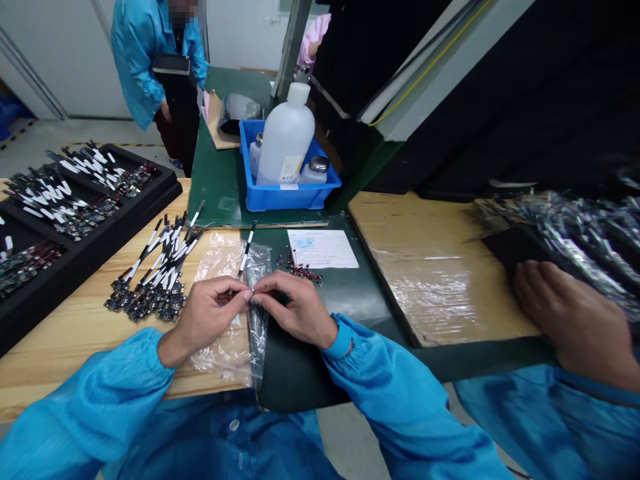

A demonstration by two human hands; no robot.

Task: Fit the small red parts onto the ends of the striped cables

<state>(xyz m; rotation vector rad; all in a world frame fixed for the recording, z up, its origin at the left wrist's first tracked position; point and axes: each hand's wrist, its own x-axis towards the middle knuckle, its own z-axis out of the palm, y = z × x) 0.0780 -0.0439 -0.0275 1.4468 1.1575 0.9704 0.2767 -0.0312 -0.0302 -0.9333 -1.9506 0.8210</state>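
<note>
Wooden workbench (95, 333), ribbon cable (245, 252) apparently pinched between both hands' fingers (234, 287).

a wooden workbench (65, 353) holds a black tray (85, 263) and plastic bag (220, 260).

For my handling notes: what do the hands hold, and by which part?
Left hand and right hand pinch, apparently, a black-and-white cable near its lower end.

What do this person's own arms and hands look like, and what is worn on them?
Both arms are in loose, shiny blue smock sleeves, the left sleeve and the right sleeve, gathered into narrow fitted cuffs at the wrists. The left hand and right hand are bare, with no gloves or rings visible.
</note>
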